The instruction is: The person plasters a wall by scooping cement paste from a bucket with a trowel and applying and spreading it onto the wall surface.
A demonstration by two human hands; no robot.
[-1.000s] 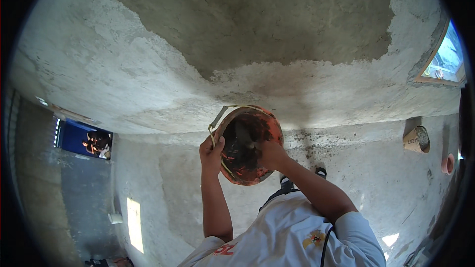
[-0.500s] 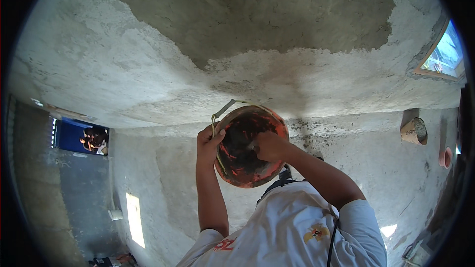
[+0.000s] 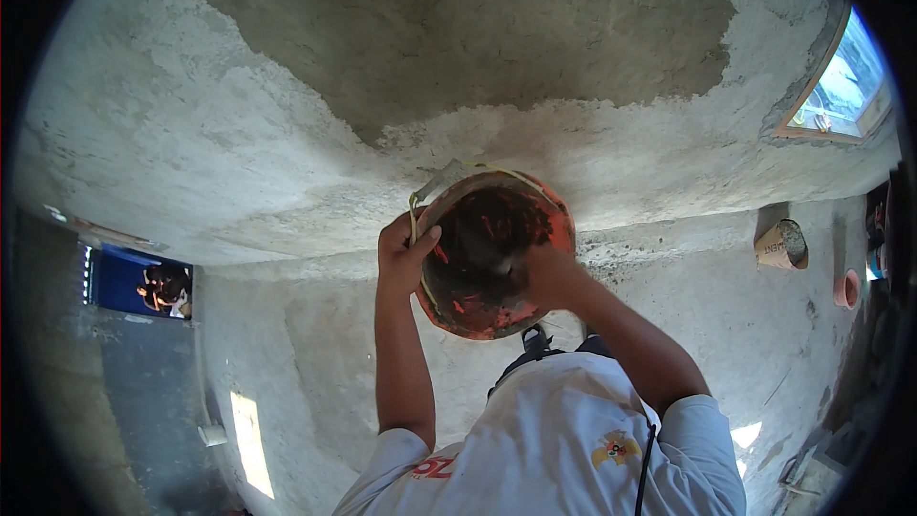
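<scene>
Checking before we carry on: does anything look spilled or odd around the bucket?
Yes: dark specks dot the pale floor near the wall, right of the orange bucket. They look like spilled material, perhaps mortar, because the surrounding surface is lighter.

Smeared plastic bucket (image 3: 478,327), rough matt wall (image 3: 458,57), creased cloth shirt (image 3: 540,435)

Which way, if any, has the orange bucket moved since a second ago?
Yes: the orange bucket has shifted slightly right, closing some of the gap in view to the brown container standing at right.
</scene>
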